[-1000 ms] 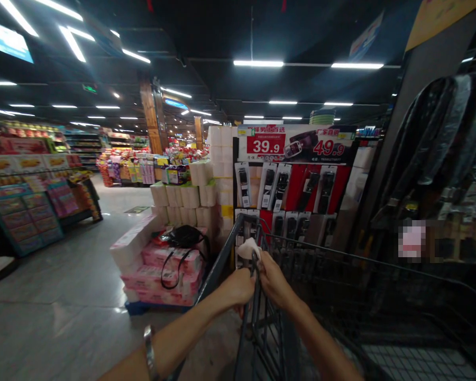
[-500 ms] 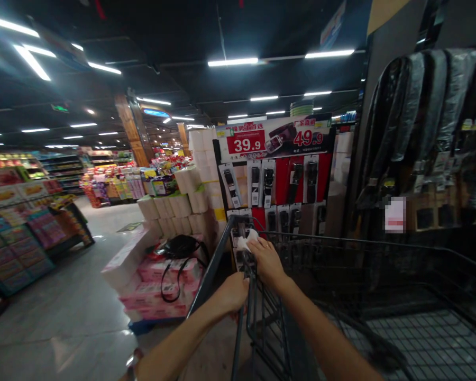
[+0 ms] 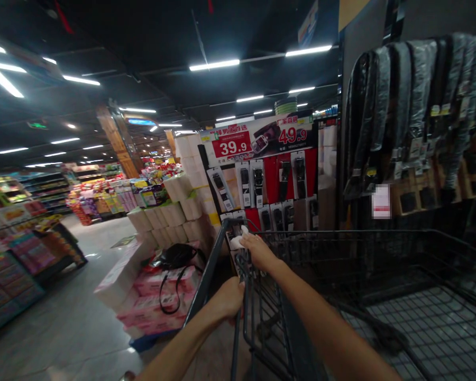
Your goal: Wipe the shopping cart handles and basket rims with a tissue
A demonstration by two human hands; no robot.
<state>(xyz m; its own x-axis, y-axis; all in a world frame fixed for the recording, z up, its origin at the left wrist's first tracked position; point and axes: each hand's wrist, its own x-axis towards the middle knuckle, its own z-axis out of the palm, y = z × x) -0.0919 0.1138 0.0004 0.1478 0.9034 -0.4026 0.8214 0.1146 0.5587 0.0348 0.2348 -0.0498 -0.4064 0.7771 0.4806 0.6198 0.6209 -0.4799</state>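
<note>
My right hand (image 3: 257,251) holds a crumpled white cloth or tissue (image 3: 238,239) against the upper rear corner of a dark metal shopping cart (image 3: 381,233). Below and left of it, my left hand (image 3: 230,296) is closed round a bar of the cart's frame. The cart's handle bar (image 3: 208,278) slants past my left forearm. Its wire basket stretches away to the right.
Pink and white packs (image 3: 154,307) are stacked on the left, with a black bag (image 3: 178,256) on top. Ahead stands a belt display (image 3: 262,185). Plastic-wrapped straps (image 3: 400,100) hang at the right. A snack shelf (image 3: 16,264) stands far left.
The view has turned slightly right, so the surroundings sit further left. My right hand and the white cloth have shifted a little up and left; my left hand keeps its hold on the frame.
</note>
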